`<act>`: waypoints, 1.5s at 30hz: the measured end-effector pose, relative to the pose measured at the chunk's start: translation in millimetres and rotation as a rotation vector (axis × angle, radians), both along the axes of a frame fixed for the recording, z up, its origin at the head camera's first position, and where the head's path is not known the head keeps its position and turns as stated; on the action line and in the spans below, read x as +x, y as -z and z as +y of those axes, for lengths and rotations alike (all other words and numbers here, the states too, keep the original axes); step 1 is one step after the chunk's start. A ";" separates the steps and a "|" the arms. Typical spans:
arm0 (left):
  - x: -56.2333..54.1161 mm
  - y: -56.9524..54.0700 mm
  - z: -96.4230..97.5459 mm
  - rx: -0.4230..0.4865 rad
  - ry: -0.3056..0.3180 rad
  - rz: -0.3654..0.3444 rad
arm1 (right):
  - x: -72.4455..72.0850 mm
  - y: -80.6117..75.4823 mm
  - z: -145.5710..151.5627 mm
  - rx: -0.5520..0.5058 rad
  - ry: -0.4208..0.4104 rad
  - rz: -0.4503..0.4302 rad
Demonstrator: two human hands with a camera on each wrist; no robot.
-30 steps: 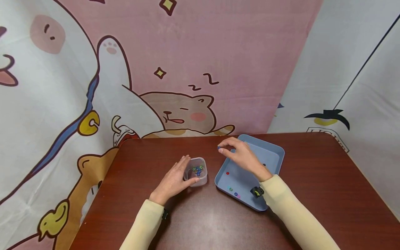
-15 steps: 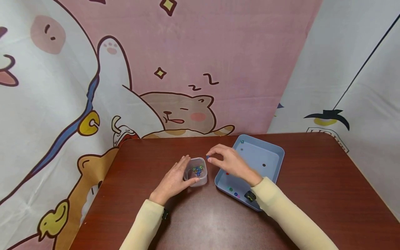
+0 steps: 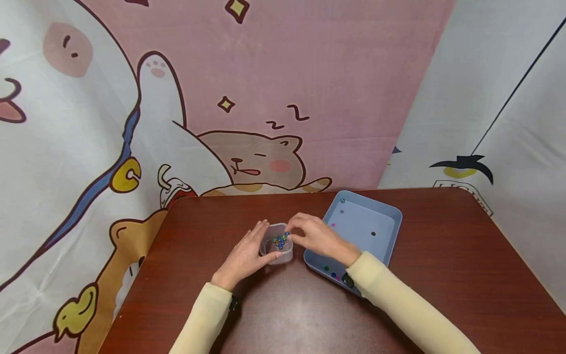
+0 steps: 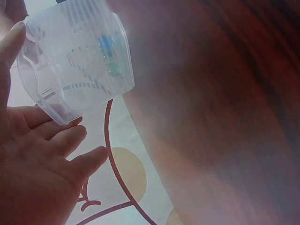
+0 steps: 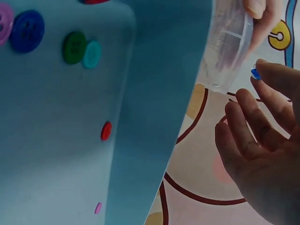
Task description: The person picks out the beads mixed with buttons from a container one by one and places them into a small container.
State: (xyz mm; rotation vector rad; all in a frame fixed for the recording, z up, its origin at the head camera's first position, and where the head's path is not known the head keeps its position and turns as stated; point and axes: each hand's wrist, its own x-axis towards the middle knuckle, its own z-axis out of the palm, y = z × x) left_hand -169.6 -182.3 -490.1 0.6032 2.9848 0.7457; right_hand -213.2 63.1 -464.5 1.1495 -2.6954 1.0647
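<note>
Where the dark reddish-brown table (image 3: 309,314) ends at its far edge, a pink and white cartoon-animal backdrop (image 3: 247,98) hangs behind it, with a paler printed sheet (image 3: 495,123) on the right. A clear plastic cup (image 3: 277,243) stands near the table's middle; a blue tray (image 3: 389,236) lies just to its right, close to it but whether touching cannot be told.

Left hand (image 3: 244,256): fingers nearly straight, laid against the cup's left wall, thumb at its near side. Right hand (image 3: 315,237): thumb and forefinger pinched together on a small blue button (image 5: 255,73), held at the cup's right rim, above the buttons in the cup (image 3: 279,241).

Loose buttons in the tray (image 5: 75,47): purple, dark blue, green, teal, red and pink in the right-wrist view.

The right forearm covers part of the tray's near left side in the head view. The cup's contents show only as a blurred blue-green patch in the left-wrist view; their number cannot be counted.
</note>
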 end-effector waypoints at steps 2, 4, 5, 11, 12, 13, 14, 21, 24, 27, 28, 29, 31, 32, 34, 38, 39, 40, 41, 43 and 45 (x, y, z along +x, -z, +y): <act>0.0 0.2 0.0 0.002 0.000 0.000 | -0.2 2.1 -1.2 0.021 0.002 0.006; 0.0 0.4 -0.1 0.001 0.000 -0.002 | -0.6 3.8 -2.0 0.034 0.002 0.012; 0.0 0.4 -0.1 0.001 0.000 -0.002 | -0.9 4.4 -2.3 0.038 0.003 0.014; 0.0 0.2 0.3 -0.004 -0.005 -0.012 | -2.0 6.7 -3.6 0.059 0.001 0.037; 0.0 0.2 0.4 -0.004 -0.005 -0.013 | -1.9 6.6 -3.6 0.059 0.001 0.038; -0.1 0.2 0.4 -0.005 -0.006 -0.015 | -1.9 6.8 -3.4 0.058 0.000 0.040; -0.2 0.2 0.4 -0.005 -0.006 -0.017 | -2.0 7.0 -3.2 0.053 0.001 0.040; -0.1 0.0 0.5 0.004 -0.012 -0.019 | -1.4 2.7 1.8 -0.021 0.026 0.041; -0.2 0.2 0.5 0.006 -0.012 -0.013 | -2.6 0.0 6.1 -0.064 0.055 0.046; -0.2 0.5 0.3 0.003 -0.008 -0.006 | -3.5 -2.9 12.2 -0.113 0.087 0.041; -0.2 0.7 0.3 0.000 -0.008 -0.006 | -3.8 -3.9 14.4 -0.131 0.098 0.038; -0.2 0.8 0.2 -0.002 -0.007 -0.005 | -4.4 -4.4 16.8 -0.146 0.107 0.040; 0.0 0.9 0.2 -0.003 -0.009 -0.006 | -5.8 -5.6 21.9 -0.174 0.129 0.036; 0.2 1.0 0.1 -0.002 -0.011 -0.007 | -6.7 -5.9 24.6 -0.183 0.140 0.036; 0.5 1.1 0.1 -0.001 -0.015 -0.010 | -9.1 -6.2 30.2 -0.199 0.163 0.035; 1.0 1.4 0.1 0.004 -0.018 -0.012 | -14.4 -7.6 43.1 -0.220 0.222 0.023; 0.9 1.4 0.1 0.004 -0.017 -0.011 | -15.9 -7.9 46.5 -0.227 0.239 0.019; 1.0 1.3 0.0 0.004 -0.018 -0.011 | -17.4 -8.2 50.0 -0.235 0.256 0.017; 1.2 1.1 0.0 0.004 -0.017 -0.009 | -19.2 -8.4 53.6 -0.242 0.271 0.013; 1.2 0.8 0.0 0.002 -0.015 -0.007 | -22.5 -8.5 60.8 -0.254 0.301 0.006; 1.2 0.6 0.0 -0.002 -0.013 -0.006 | -25.6 -8.2 67.6 -0.268 0.328 0.001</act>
